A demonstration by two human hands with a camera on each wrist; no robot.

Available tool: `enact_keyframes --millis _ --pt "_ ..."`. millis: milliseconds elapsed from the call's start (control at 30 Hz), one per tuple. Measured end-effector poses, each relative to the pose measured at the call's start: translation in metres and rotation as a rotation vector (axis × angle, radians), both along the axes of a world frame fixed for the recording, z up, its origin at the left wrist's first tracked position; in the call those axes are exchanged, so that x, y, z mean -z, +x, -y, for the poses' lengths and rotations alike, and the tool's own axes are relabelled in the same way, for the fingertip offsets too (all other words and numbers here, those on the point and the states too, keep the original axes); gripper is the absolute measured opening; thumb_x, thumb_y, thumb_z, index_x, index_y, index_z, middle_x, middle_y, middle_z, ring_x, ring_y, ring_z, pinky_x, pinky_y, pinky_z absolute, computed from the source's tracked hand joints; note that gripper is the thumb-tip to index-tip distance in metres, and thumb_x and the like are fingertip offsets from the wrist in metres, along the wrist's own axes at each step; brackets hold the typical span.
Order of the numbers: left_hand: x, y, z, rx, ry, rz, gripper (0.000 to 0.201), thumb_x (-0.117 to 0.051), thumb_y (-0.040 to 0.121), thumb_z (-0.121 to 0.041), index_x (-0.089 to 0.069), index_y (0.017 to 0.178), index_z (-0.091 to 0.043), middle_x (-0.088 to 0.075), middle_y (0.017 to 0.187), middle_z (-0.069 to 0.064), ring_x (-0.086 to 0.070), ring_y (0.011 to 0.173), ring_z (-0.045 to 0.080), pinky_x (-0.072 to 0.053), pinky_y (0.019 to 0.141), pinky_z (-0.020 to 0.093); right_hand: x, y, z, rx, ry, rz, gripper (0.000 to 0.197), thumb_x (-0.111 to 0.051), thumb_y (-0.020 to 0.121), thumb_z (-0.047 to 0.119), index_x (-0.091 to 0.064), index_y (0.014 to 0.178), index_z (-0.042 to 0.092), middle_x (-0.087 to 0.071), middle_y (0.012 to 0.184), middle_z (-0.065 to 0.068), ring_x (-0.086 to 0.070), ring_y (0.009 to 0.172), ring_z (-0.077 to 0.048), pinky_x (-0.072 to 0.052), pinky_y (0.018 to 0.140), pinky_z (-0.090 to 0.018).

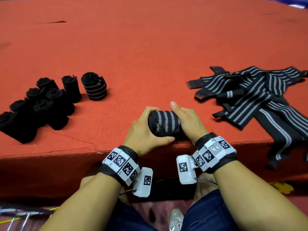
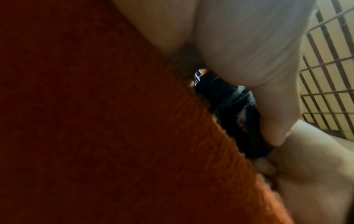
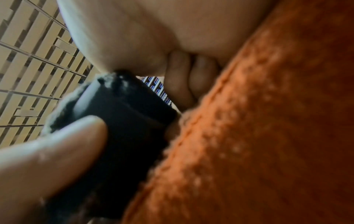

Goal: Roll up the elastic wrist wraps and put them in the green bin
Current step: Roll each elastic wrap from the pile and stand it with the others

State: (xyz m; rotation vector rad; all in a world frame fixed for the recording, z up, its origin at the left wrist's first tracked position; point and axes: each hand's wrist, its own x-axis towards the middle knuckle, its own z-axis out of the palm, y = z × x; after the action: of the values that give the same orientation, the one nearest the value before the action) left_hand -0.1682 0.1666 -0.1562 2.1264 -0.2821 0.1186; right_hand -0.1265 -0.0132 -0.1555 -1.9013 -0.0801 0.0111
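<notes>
A black wrist wrap with grey stripes, rolled into a thick roll (image 1: 164,125), lies on its side near the front edge of the red mat (image 1: 133,52). My left hand (image 1: 146,129) grips its left end, fingers curled over the top and thumb along the near side. My right hand (image 1: 188,120) grips the right end, index finger pointing forward. In the left wrist view the roll (image 2: 229,109) shows dark under my thumb. The roll's black end (image 3: 122,121) fills the right wrist view beside my fingers (image 3: 180,84). No green bin is in view.
Several rolled black wraps (image 1: 38,105) stand in a cluster at the left, with one striped roll (image 1: 94,86) beside them. A heap of unrolled striped wraps (image 1: 253,99) lies at the right and hangs over the mat's front edge. My knees and a shoe are below.
</notes>
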Motion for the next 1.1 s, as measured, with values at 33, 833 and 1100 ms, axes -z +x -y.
enact_keyframes --millis 33,833,1100 --pt "0.0 0.001 0.0 -0.013 -0.026 -0.013 0.073 -0.088 0.053 -0.056 -0.052 0.114 -0.039 -0.068 0.096 -0.015 -0.066 0.09 0.004 -0.055 0.082 0.038 0.0 -0.002 0.001 -0.02 0.022 0.01 0.063 -0.045 0.08 0.082 -0.043 0.063 0.021 -0.041 0.064 0.0 -0.04 0.063 -0.017 -0.035 0.066 -0.04" --pt "0.0 0.008 0.009 -0.18 -0.178 -0.096 0.059 -0.055 0.071 -0.081 -0.062 0.064 -0.023 -0.062 0.056 -0.02 -0.055 0.053 -0.003 -0.044 0.057 0.025 0.005 -0.02 0.007 -0.237 0.209 0.012 0.045 -0.073 0.086 0.05 -0.068 0.116 0.016 -0.078 0.101 -0.002 -0.074 0.097 -0.017 -0.057 0.089 -0.038" --pt "0.001 0.008 0.001 -0.013 -0.319 -0.06 0.07 -0.077 0.062 -0.059 -0.055 0.123 -0.033 -0.068 0.113 -0.013 -0.066 0.1 0.002 -0.053 0.088 0.02 0.0 -0.02 0.003 -0.17 0.047 0.062 0.089 -0.054 0.072 0.084 -0.066 0.082 -0.004 -0.05 0.057 0.001 -0.044 0.052 -0.011 -0.034 0.055 -0.034"
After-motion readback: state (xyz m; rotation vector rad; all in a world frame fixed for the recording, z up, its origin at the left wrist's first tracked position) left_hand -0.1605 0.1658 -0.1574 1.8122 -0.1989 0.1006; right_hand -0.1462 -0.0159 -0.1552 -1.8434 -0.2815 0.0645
